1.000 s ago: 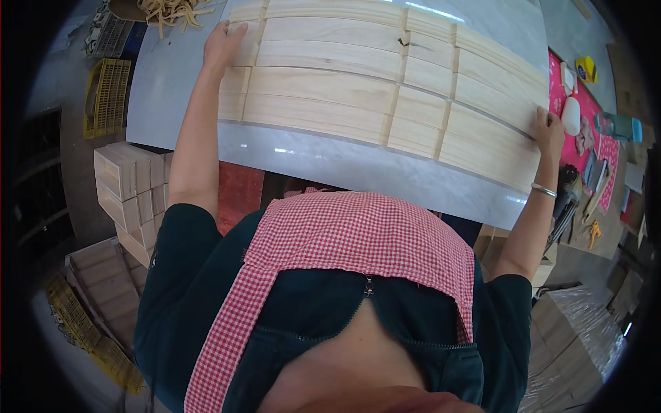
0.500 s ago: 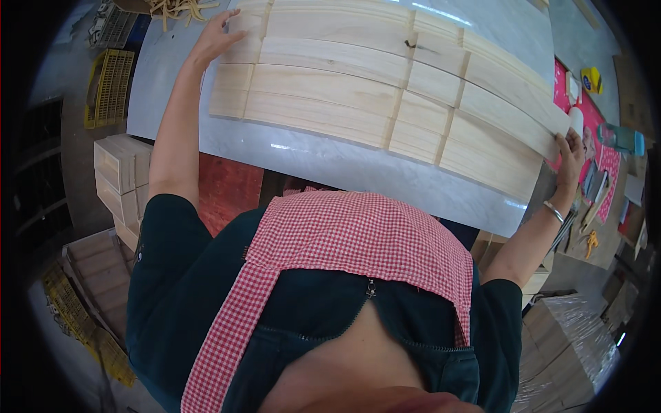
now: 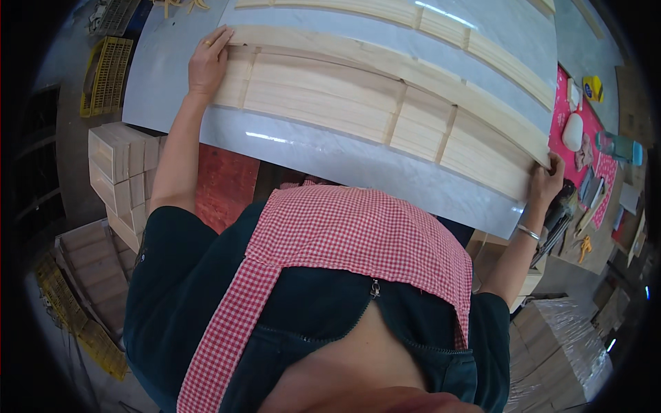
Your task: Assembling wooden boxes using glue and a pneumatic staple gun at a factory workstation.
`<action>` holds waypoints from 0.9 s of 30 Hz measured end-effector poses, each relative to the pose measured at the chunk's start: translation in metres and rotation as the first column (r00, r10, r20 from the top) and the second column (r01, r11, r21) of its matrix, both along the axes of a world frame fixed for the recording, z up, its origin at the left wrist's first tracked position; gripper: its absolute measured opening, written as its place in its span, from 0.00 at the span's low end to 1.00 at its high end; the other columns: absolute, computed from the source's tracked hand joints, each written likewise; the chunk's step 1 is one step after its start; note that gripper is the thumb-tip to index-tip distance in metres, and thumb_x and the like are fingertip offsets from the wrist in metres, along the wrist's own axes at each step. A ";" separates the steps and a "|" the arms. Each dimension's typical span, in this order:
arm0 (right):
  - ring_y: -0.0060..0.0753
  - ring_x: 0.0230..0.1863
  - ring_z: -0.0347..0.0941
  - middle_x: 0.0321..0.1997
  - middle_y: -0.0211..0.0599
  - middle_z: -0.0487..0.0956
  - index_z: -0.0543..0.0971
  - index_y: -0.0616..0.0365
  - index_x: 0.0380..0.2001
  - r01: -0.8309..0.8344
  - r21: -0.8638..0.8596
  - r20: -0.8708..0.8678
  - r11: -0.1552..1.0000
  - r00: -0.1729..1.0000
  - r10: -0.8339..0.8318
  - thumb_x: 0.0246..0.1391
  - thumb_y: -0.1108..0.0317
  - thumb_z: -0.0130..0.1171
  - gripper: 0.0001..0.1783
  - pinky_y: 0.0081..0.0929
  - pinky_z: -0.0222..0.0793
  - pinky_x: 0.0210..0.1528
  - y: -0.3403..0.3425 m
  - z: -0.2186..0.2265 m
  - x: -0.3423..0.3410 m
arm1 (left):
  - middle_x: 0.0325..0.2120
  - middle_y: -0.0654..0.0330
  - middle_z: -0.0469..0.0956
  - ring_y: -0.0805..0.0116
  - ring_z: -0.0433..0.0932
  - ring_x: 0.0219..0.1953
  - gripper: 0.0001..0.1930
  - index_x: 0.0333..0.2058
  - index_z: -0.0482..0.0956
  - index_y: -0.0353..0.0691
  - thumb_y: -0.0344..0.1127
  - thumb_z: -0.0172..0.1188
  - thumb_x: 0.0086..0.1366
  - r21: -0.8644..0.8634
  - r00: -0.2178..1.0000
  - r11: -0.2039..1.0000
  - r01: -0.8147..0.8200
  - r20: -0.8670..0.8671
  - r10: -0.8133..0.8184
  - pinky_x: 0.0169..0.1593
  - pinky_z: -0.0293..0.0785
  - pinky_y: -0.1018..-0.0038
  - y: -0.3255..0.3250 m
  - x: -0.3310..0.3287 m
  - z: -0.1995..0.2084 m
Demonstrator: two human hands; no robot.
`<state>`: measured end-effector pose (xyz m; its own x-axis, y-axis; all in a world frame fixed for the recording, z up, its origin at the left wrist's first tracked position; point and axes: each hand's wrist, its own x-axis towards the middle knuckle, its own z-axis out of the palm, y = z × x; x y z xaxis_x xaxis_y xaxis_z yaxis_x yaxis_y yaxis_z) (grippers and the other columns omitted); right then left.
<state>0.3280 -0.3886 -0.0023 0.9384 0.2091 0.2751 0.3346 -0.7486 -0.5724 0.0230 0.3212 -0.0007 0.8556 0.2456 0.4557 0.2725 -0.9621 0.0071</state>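
A long, narrow pale wooden board (image 3: 385, 60) stretches between my two hands. My left hand (image 3: 208, 65) is closed on its left end, and my right hand (image 3: 547, 180) pinches the right end near the table's right edge. This board lies over or just above the far side of more pale grooved boards (image 3: 317, 93), which rest nearest me. Whether it touches them I cannot tell. Beyond a strip of bare tabletop, another row of grooved boards (image 3: 441, 29) lies at the far side.
The grey marbled table (image 3: 275, 141) holds the boards. Wooden boxes (image 3: 124, 162) and a yellow crate (image 3: 107, 76) stand at the left. On the right, a pink cloth (image 3: 563, 103) bears a white rounded object (image 3: 573, 132) and a teal-lidded container (image 3: 618, 148).
The boards lay in adjoining rows; now a gap separates the far row from the near ones. My left hand, spread before, has come nearer and closed on a board end. My right hand moved slightly nearer.
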 end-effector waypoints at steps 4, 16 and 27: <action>0.37 0.43 0.77 0.46 0.39 0.82 0.78 0.59 0.49 0.063 -0.083 0.069 0.994 0.996 -0.058 0.45 0.81 0.61 0.24 0.29 0.73 0.51 0.005 0.002 -0.013 | 0.54 0.69 0.80 0.65 0.80 0.51 0.19 0.51 0.83 0.47 0.25 0.61 0.62 0.001 0.997 1.000 0.004 0.081 -0.004 0.54 0.76 0.72 -0.001 -0.008 -0.010; 0.40 0.47 0.77 0.47 0.42 0.82 0.78 0.59 0.52 0.085 -0.048 0.004 0.995 0.996 -0.085 0.55 0.75 0.62 0.19 0.31 0.73 0.54 0.004 0.009 -0.022 | 0.52 0.65 0.82 0.64 0.82 0.47 0.16 0.49 0.82 0.42 0.28 0.64 0.61 -0.033 0.984 0.999 -0.043 0.169 0.048 0.52 0.77 0.73 -0.016 -0.007 0.001; 0.32 0.44 0.75 0.43 0.37 0.81 0.78 0.58 0.51 0.065 0.003 -0.090 0.998 0.994 -0.064 0.59 0.67 0.65 0.17 0.23 0.71 0.47 0.006 0.015 -0.008 | 0.47 0.65 0.83 0.63 0.82 0.40 0.17 0.49 0.83 0.45 0.34 0.65 0.60 -0.146 0.971 0.983 -0.113 0.193 0.140 0.46 0.77 0.71 0.005 -0.010 -0.006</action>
<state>0.3199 -0.3822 0.0129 0.9709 0.1457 0.1901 0.2326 -0.7634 -0.6027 0.0128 0.3265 -0.0067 0.7077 0.4158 0.5712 0.3718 -0.9067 0.1994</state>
